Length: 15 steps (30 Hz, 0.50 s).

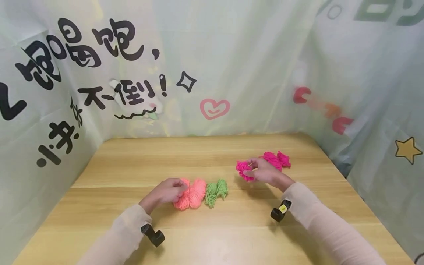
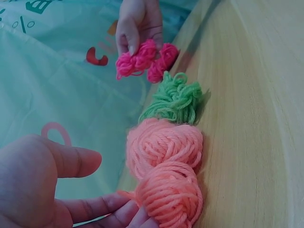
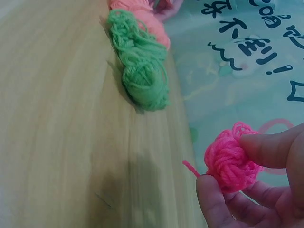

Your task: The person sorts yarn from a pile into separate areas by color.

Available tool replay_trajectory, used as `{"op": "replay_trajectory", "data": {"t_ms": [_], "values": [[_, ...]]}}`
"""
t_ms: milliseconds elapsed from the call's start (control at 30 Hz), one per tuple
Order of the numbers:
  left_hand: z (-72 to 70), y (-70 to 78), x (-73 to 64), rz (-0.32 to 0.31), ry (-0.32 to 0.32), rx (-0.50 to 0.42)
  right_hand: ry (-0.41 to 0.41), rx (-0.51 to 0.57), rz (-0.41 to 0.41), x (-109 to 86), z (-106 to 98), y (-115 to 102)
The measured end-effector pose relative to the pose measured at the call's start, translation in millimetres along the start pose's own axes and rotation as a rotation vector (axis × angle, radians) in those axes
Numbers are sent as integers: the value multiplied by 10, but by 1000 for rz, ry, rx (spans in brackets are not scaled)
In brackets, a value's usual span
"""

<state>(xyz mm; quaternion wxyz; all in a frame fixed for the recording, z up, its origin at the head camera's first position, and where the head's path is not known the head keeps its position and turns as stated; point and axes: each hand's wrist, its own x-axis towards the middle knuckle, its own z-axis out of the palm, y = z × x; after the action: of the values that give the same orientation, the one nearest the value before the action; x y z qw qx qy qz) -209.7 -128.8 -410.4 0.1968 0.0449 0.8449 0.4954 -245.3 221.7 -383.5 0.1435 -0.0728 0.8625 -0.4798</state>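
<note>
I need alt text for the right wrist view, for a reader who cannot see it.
A person's right hand pinches a rounded bundle of bright pink yarn, one loose end sticking out. Beyond, looped, bundled green yarn lies beside bundled coral-pink yarn on a light wooden table, with the left hand partly visible at the top edge.

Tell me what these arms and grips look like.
The sleeves are long and pale pinkish. Each carries a small black device near its end; the right one bears a yellow label. The left grip and right grip wear no gloves.
</note>
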Motion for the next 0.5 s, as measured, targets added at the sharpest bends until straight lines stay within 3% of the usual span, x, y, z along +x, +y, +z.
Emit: {"op": "replay_trajectory", "data": {"t_ms": [500], "values": [[12,-22,-14,-3,17,36,17,-2,29,67,-98,2]]}}
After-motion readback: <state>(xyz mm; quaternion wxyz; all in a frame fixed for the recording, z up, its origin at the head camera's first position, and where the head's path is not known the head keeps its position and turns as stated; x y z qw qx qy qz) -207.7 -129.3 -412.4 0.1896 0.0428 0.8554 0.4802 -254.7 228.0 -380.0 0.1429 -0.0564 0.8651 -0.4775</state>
